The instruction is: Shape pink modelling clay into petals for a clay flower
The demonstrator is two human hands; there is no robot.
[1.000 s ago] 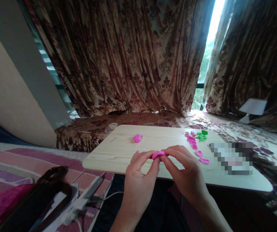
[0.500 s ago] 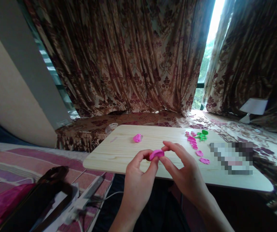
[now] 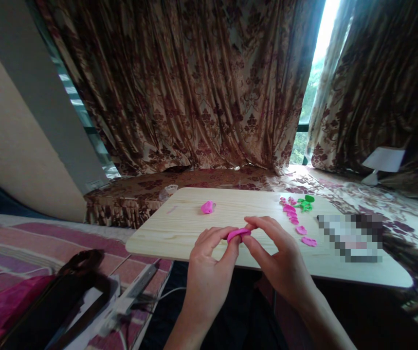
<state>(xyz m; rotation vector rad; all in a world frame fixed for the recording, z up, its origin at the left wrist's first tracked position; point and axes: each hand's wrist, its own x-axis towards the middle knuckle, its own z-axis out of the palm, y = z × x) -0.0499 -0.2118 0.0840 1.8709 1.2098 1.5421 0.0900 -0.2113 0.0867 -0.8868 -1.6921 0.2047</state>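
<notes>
A thin, curved pink clay petal is held over the near edge of the table. My left hand is closed, with thumb and fingers pinching the petal's left part. From the other side, the thumb and index finger of my right hand close on its right end. Beyond my hands, a rounded pink clay lump sits on the tabletop, with something clear beside it. To the right lie several loose pink clay pieces, one flat pink piece nearest me, and some green clay pieces.
The pale wooden table has rounded corners. A blurred-out flat object lies at its right. A clear plastic container stands behind its left corner. At left are a power strip with cables and a dark bag.
The pink petal has tilted in my fingers and shows more edge-on. My right fingertips have moved slightly to close on its right end. The pieces on the table stay put.
</notes>
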